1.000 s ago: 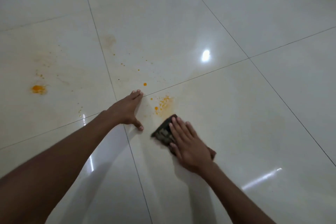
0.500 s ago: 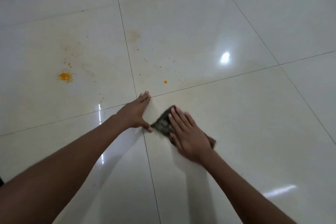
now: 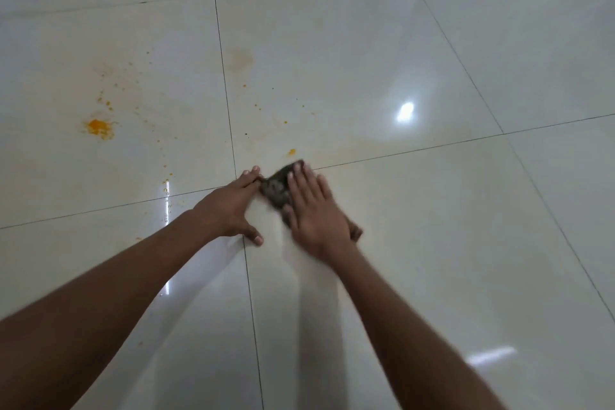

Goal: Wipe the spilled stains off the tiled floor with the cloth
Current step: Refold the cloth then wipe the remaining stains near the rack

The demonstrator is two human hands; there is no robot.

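Head view: right hand (image 3: 316,213) flat, pressing cloth (image 3: 276,188); left hand (image 3: 229,206) splayed on floor (image 3: 432,243).

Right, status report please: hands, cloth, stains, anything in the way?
Right hand flat on dark cloth, pressing it down. Left hand braced open on tiled floor. Big orange stain and small spot unwiped. Nothing blocking.

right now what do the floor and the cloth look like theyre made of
Floor: large cream tiles, probably glazed ceramic or polished porcelain; thin dark grout lines and sharp mirror-like light reflections show a hard glossy finish.

Cloth: dark, mottled grey-brown fabric, soft and matte, bunching under the right hand. It is motion-blurred, so the weave cannot be told.
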